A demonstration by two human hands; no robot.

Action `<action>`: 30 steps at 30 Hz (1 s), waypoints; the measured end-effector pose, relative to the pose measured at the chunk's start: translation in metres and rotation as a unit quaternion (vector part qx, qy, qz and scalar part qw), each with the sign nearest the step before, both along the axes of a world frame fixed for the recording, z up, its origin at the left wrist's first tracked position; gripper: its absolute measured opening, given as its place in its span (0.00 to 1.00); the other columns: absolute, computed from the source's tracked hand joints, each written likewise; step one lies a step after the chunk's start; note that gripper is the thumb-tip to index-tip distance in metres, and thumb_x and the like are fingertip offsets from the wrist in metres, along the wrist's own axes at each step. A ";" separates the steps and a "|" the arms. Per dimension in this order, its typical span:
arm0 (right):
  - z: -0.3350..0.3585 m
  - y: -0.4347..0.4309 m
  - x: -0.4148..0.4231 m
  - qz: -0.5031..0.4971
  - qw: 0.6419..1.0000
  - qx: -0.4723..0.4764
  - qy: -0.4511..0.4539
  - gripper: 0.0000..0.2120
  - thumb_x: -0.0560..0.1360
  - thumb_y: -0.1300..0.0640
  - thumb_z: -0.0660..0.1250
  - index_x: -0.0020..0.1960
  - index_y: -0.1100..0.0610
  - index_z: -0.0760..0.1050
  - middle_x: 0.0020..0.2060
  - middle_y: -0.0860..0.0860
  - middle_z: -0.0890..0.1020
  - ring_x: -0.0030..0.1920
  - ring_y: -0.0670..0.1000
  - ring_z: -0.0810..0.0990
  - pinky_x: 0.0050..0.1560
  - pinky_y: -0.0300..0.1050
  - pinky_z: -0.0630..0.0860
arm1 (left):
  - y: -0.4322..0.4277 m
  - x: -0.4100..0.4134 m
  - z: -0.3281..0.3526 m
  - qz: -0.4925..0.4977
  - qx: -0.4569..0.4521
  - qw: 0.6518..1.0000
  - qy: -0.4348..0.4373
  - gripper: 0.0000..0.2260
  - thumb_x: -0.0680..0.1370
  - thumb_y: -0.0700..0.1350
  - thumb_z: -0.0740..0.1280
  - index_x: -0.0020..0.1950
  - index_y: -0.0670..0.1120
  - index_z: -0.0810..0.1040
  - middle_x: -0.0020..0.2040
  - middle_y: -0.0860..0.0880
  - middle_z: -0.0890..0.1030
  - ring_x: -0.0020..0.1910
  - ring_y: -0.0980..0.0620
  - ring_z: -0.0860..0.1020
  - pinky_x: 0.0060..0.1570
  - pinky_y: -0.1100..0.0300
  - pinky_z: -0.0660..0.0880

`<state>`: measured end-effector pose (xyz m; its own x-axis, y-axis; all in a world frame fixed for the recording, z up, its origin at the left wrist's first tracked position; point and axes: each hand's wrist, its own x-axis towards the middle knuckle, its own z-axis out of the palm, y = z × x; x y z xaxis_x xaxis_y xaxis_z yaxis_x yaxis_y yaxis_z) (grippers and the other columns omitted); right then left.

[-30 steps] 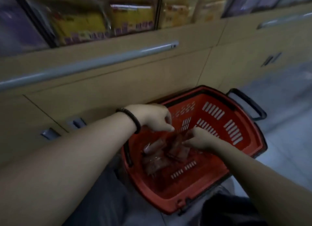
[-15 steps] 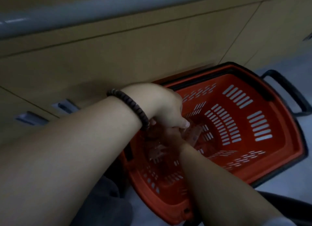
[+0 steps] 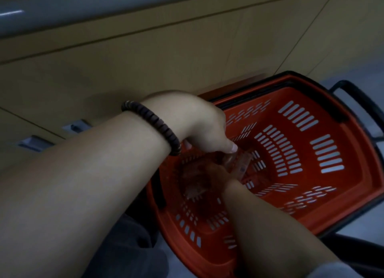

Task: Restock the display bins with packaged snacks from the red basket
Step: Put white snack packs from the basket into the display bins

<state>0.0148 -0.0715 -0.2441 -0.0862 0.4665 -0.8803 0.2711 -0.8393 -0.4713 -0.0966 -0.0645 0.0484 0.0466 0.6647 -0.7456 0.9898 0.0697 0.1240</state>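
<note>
Left of the red basket (image 3: 357,180), two small metal latches (image 3: 35,142) sit in the tan cabinet front (image 3: 187,55), which runs on behind the basket's far rim. A grey rail (image 3: 31,14) crosses above them.

From that side a bare forearm reaches over the basket's near-left rim, with a bracelet (image 3: 153,126) of dark beads round the wrist. The left hand (image 3: 197,124) hangs over the basket's middle with its knuckles up and its fingers curled downward. Its thumb tip presses on the top edge of a clear packet (image 3: 239,163), which stands tilted against the basket's inner floor. The fingers beneath are hidden, but the hand appears clamped on that packet.

Just below the left hand, deep in the basket's shadow, lie a few more snack packets (image 3: 194,184), brownish and blurred, bunched toward the basket's left wall.

The right hand (image 3: 218,171) comes in over the basket's near rim and ends under the left hand, touching or nearly touching it. It is too dark to tell whether it is gripping anything.

Right of the hands, the basket's slotted walls are bare. A black handle (image 3: 357,103) juts from its far-right corner, and pale floor (image 3: 365,225) shows beyond the right rim.
</note>
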 end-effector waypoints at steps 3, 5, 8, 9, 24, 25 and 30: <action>-0.019 -0.002 0.002 -0.003 0.999 0.017 -0.046 0.16 0.83 0.59 0.64 0.67 0.67 0.76 0.59 0.60 0.82 0.57 0.60 0.81 0.58 0.54 0.78 | 0.000 -0.003 -0.009 -0.009 -0.015 1.000 -0.024 0.27 0.80 0.69 0.62 0.69 0.52 0.80 0.65 0.49 0.81 0.61 0.45 0.82 0.65 0.48 0.78; -0.031 -0.002 0.003 0.012 0.999 0.010 -0.044 0.15 0.82 0.61 0.65 0.66 0.65 0.77 0.60 0.62 0.83 0.59 0.62 0.82 0.62 0.58 0.79 | 0.002 -0.003 -0.011 -0.003 -0.013 1.000 -0.025 0.27 0.80 0.69 0.62 0.69 0.52 0.80 0.65 0.49 0.81 0.61 0.44 0.83 0.65 0.48 0.79; -0.018 -0.009 0.003 0.038 0.999 -0.009 -0.008 0.14 0.85 0.60 0.60 0.66 0.66 0.76 0.64 0.65 0.80 0.63 0.62 0.79 0.65 0.57 0.77 | 0.004 -0.002 -0.015 -0.003 0.003 1.000 -0.029 0.27 0.80 0.69 0.63 0.70 0.52 0.80 0.65 0.48 0.81 0.61 0.44 0.83 0.65 0.48 0.79; -0.007 -0.012 0.004 0.049 0.999 -0.013 -0.006 0.14 0.86 0.60 0.57 0.66 0.67 0.75 0.64 0.63 0.79 0.61 0.61 0.79 0.60 0.55 0.78 | 0.004 -0.002 -0.014 0.001 0.000 1.000 -0.027 0.27 0.80 0.69 0.63 0.70 0.52 0.79 0.63 0.48 0.82 0.60 0.44 0.83 0.64 0.48 0.79; 0.094 0.023 0.020 0.321 0.947 0.004 -0.034 0.10 0.82 0.55 0.66 0.43 0.54 0.77 0.26 0.51 0.81 0.26 0.49 0.79 0.26 0.35 0.72 | 0.003 -0.013 -0.013 0.045 0.000 0.998 -0.049 0.26 0.82 0.64 0.64 0.68 0.46 0.80 0.51 0.48 0.84 0.49 0.46 0.87 0.35 0.62 0.82; 0.119 0.030 0.025 0.375 0.925 -0.008 -0.059 0.12 0.82 0.54 0.66 0.40 0.54 0.77 0.21 0.49 0.78 0.22 0.48 0.75 0.26 0.34 0.68 | 0.002 -0.015 -0.013 0.060 0.000 0.996 -0.068 0.25 0.83 0.62 0.64 0.69 0.45 0.79 0.54 0.48 0.83 0.49 0.45 0.87 0.29 0.64 0.80; 0.212 0.068 0.055 0.419 0.905 0.016 -0.073 0.07 0.81 0.53 0.66 0.46 0.52 0.80 0.30 0.48 0.76 0.24 0.46 0.68 0.24 0.33 0.60 | -0.007 -0.031 -0.020 0.171 0.007 0.968 -0.183 0.21 0.82 0.58 0.69 0.73 0.52 0.73 0.64 0.49 0.79 0.51 0.47 0.85 0.48 0.53 0.80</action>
<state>0.0694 -0.0032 -0.0322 -0.3048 0.3171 -0.8981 0.8675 -0.2967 -0.3992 -0.1278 -0.0716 0.0287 0.0821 0.6976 -0.7117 0.7990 0.3807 0.4654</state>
